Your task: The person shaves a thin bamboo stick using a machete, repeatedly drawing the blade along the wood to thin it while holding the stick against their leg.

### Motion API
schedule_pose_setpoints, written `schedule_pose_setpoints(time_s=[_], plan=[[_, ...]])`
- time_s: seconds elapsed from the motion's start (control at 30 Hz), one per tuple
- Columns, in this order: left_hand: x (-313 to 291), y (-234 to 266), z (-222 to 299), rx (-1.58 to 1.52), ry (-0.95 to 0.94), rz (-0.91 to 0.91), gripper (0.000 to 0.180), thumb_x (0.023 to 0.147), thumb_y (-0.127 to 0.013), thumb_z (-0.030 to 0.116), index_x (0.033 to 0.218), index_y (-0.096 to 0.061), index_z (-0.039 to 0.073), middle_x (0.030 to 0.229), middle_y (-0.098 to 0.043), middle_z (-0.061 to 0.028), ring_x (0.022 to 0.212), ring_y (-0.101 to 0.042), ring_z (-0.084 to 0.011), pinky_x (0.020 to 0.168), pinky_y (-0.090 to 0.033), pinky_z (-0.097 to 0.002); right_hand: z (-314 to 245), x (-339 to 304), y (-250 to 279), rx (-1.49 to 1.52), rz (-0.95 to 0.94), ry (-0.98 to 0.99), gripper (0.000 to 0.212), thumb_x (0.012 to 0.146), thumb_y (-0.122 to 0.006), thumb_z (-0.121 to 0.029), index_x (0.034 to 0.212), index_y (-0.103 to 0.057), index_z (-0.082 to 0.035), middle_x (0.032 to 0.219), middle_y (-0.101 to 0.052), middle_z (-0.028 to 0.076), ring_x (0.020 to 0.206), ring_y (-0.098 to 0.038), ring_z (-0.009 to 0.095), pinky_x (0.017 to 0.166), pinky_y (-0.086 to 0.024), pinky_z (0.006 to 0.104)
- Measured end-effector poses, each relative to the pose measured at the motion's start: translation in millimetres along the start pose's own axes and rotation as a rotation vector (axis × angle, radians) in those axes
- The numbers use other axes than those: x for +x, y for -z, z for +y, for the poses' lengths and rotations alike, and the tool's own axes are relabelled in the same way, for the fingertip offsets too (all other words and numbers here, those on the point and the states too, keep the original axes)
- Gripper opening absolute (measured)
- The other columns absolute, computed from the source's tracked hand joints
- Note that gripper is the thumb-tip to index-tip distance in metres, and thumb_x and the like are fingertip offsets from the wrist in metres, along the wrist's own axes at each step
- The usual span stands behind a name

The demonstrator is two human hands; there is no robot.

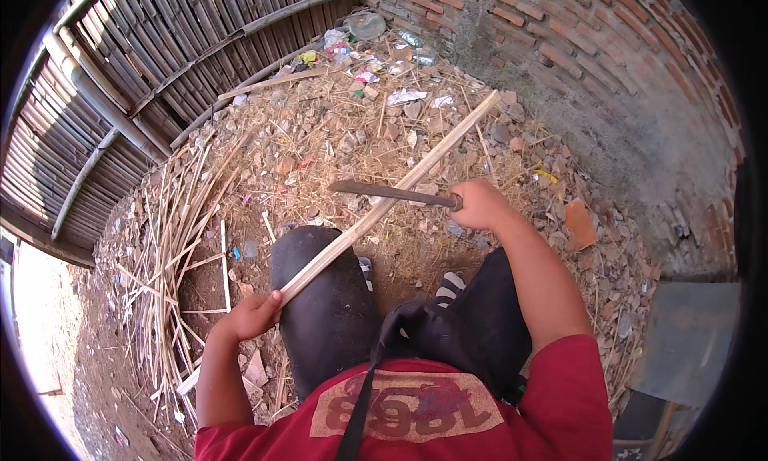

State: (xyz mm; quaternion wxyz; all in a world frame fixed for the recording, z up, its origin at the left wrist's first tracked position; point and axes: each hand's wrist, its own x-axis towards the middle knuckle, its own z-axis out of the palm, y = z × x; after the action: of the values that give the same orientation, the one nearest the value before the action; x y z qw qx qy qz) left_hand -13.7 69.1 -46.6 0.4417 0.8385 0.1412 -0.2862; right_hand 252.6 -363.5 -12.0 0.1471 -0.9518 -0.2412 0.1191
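Observation:
My left hand (pixel 254 314) is closed around the near end of a long pale bamboo strip (pixel 432 158), beside my left knee. From there the strip slants up and away to the right, passing over my thigh. In my right hand (pixel 478 206) is the handle of a machete (pixel 392 192) with a dark, worn blade. The blade points left and lies across the strip at about its middle; whether it cuts into the wood I cannot tell. My fingers wrap the handle and hide most of it.
Many split bamboo strips (pixel 172 277) lie piled on the ground to my left. Rubble, shavings and litter (pixel 364 77) cover the ground ahead. A bamboo fence (pixel 200 41) stands at the far left, a brick wall (pixel 592 85) at the right. A grey panel (pixel 688 341) leans at the near right.

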Motion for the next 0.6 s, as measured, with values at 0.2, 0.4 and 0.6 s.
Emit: schedule_pose_setpoints(time_s=[0.2, 0.4, 0.6], plan=[[-1.1, 1.2, -12.1, -0.040, 0.029, -0.040, 0.071, 0.107, -0.033, 0.062, 0.079, -0.063, 0.005, 0.067, -0.058, -0.0020, 0.064, -0.054, -0.0174, 0.066, -0.048, -0.0350, -18.9, -6.0, -14.9, 0.125, 0.041, -0.018, 0.021, 0.073, -0.072, -0.024, 0.088, -0.072, -0.009, 0.082, -0.070, 0.019, 0.080, -0.068, 0.040, 0.074, -0.054, 0.0486], [3.0, 2.9, 3.5, 0.016, 0.013, -0.028, 0.070, 0.108, -0.033, 0.060, 0.074, -0.060, 0.006, 0.064, -0.057, -0.0031, 0.061, -0.054, -0.0167, 0.063, -0.047, -0.0350, -0.1, 6.4, -4.9, 0.116, 0.006, -0.092, 0.017, 0.073, -0.069, -0.022, 0.085, -0.071, -0.009, 0.081, -0.070, 0.018, 0.079, -0.068, 0.041, 0.073, -0.054, 0.0489], [-2.7, -4.1, -14.5, -0.032, -0.064, 0.034, 0.069, 0.108, -0.034, 0.059, 0.075, -0.061, 0.005, 0.063, -0.057, -0.0033, 0.061, -0.054, -0.0163, 0.061, -0.046, -0.0348, -53.9, -5.0, -0.4, -0.032, 0.036, 0.083, 0.017, 0.074, -0.068, -0.023, 0.084, -0.071, -0.009, 0.082, -0.070, 0.019, 0.082, -0.069, 0.040, 0.074, -0.055, 0.0499]])
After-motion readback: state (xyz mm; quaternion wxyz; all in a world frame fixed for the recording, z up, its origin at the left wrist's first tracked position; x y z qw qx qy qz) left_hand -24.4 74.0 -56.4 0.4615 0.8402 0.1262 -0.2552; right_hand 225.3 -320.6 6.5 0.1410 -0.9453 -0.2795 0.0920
